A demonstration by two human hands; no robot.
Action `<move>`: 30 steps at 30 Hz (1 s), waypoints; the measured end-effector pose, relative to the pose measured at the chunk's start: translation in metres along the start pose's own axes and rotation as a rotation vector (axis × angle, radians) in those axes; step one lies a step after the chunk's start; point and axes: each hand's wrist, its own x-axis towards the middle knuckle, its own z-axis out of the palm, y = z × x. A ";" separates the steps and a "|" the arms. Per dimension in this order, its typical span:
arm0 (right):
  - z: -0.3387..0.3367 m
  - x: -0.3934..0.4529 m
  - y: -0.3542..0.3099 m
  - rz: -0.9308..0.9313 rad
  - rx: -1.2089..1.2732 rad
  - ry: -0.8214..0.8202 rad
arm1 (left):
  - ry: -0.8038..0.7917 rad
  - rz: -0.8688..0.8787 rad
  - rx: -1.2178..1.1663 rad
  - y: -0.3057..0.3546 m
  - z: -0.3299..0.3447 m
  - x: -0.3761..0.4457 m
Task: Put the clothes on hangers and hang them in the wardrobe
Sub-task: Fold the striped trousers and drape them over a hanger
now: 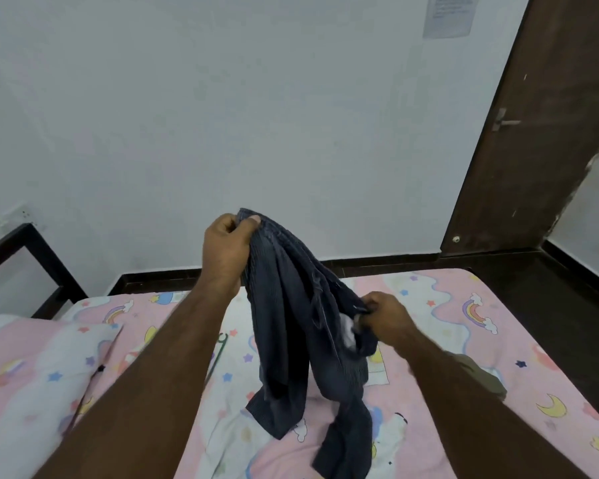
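— Over the bed [464,340], what have you got?
— My left hand [225,250] grips the dark garment [291,323] high; my right hand [384,318] pinches its edge, fingers curled.
— The hanger [218,354]?
— Mostly hidden behind my left arm, lying on the bed.

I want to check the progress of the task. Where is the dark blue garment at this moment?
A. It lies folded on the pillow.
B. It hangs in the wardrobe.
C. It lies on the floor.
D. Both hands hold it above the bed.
D: the left hand grips the dark blue garment at its top, the right hand pinches its side, and it hangs over the bed.
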 end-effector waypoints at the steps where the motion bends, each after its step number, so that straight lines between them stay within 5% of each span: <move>1: -0.009 0.003 -0.001 0.038 0.087 -0.010 | 0.035 -0.022 -0.042 -0.001 -0.007 0.003; 8: -0.039 0.012 -0.034 -0.136 0.162 -0.073 | 0.087 -0.115 -0.136 -0.007 -0.029 0.006; 14: 0.027 0.012 -0.046 -0.304 -0.020 -0.194 | -0.207 -0.161 -0.183 0.000 -0.021 -0.005; 22: 0.051 0.023 -0.046 -0.295 -0.096 -0.268 | -0.557 -0.143 -0.206 0.011 -0.036 -0.010; 30: 0.067 0.026 -0.024 -0.326 -0.265 -0.465 | -0.472 -0.137 -0.309 0.004 -0.063 -0.002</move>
